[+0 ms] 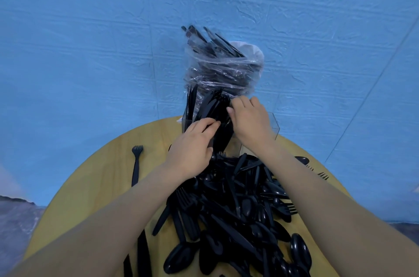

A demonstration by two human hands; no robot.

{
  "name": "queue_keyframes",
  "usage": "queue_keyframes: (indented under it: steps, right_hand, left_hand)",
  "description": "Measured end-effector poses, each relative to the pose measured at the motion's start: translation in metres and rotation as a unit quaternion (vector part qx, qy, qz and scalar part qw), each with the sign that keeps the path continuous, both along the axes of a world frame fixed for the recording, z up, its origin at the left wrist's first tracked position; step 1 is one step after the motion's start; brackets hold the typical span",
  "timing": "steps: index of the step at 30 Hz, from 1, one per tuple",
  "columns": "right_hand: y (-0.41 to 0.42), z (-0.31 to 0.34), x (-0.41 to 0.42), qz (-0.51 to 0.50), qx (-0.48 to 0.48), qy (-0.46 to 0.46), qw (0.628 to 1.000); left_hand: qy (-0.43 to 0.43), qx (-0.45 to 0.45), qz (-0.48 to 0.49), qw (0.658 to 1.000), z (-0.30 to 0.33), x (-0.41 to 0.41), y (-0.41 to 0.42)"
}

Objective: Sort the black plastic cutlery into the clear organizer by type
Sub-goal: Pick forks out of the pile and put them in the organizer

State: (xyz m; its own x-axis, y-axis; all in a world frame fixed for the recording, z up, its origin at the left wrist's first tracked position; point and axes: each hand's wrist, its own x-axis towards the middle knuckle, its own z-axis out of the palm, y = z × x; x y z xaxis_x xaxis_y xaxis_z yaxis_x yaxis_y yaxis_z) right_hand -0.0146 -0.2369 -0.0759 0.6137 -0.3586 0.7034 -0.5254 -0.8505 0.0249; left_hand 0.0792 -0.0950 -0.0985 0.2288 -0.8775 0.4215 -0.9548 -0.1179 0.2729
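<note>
Both hands at clear organizer (273, 126): left hand (192, 145) and right hand (248, 118) pinch upright knife bunch (215, 113), probably squaring it in compartment. Unsorted pile (238, 208) sits nearer on table (95, 186).

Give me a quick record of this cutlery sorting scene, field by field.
surface: round wooden table
loose pile: mixed black cutlery in front of the person
organizer: clear, at the far edge, knives standing inside
left hand: grip on upright knives
right hand: touching the same bundle
stray fork: lying alone, left
behind: plastic bag of cutlery
</note>
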Motion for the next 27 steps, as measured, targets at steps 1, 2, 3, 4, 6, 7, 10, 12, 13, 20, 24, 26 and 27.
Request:
queue_keyframes:
  steps: [1, 2, 3, 4, 6, 7, 10, 12, 13, 20, 24, 26, 27]
  right_hand:
    - [0.003, 0.001, -0.002, -0.006, 0.018, -0.008, 1.000]
    - [0.007, 0.002, -0.005, -0.010, 0.035, -0.018, 0.999]
    - [0.013, 0.004, -0.008, -0.014, 0.058, -0.030, 0.998]
    - [0.019, 0.005, -0.012, -0.019, 0.079, -0.049, 0.995]
    - [0.036, 0.006, -0.021, -0.025, 0.111, -0.088, 0.990]
    - [0.045, 0.005, -0.025, -0.022, 0.131, -0.094, 0.987]
    - [0.072, -0.005, -0.035, 0.014, 0.189, -0.057, 0.980]
    - [0.088, -0.013, -0.040, 0.035, 0.235, -0.022, 0.971]
    - [0.095, -0.017, -0.041, 0.039, 0.259, -0.002, 0.965]
    - [0.129, -0.030, -0.051, 0.060, 0.326, 0.088, 0.939]
    - [0.141, -0.031, -0.049, 0.091, 0.328, 0.088, 0.936]
    - [0.148, -0.032, -0.043, 0.105, 0.328, 0.102, 0.933]
    - [0.152, -0.033, -0.039, 0.112, 0.328, 0.112, 0.931]
  left_hand:
    - [0.019, -0.004, -0.007, 1.000, 0.000, 0.000, 0.003]
    - [0.041, -0.013, -0.010, 0.999, 0.001, 0.001, 0.007]
    - [0.060, -0.028, -0.006, 0.998, 0.001, 0.002, 0.013]
    - [0.076, -0.043, 0.008, 0.996, 0.001, 0.004, 0.020]
    - [0.110, -0.065, 0.057, 0.990, -0.002, 0.010, 0.036]
    - [0.133, -0.073, 0.084, 0.985, -0.005, 0.015, 0.044]
    - [0.192, -0.064, 0.165, 0.965, -0.020, 0.035, 0.067]
    - [0.209, -0.030, 0.219, 0.953, -0.028, 0.046, 0.079]
    - [0.214, -0.011, 0.241, 0.947, -0.032, 0.048, 0.083]
    - [0.219, 0.064, 0.301, 0.926, -0.038, 0.051, 0.083]
    - [0.240, 0.070, 0.330, 0.910, -0.035, 0.059, 0.080]
    - [0.240, 0.082, 0.334, 0.908, -0.035, 0.061, 0.079]
    - [0.237, 0.088, 0.331, 0.909, -0.034, 0.062, 0.080]
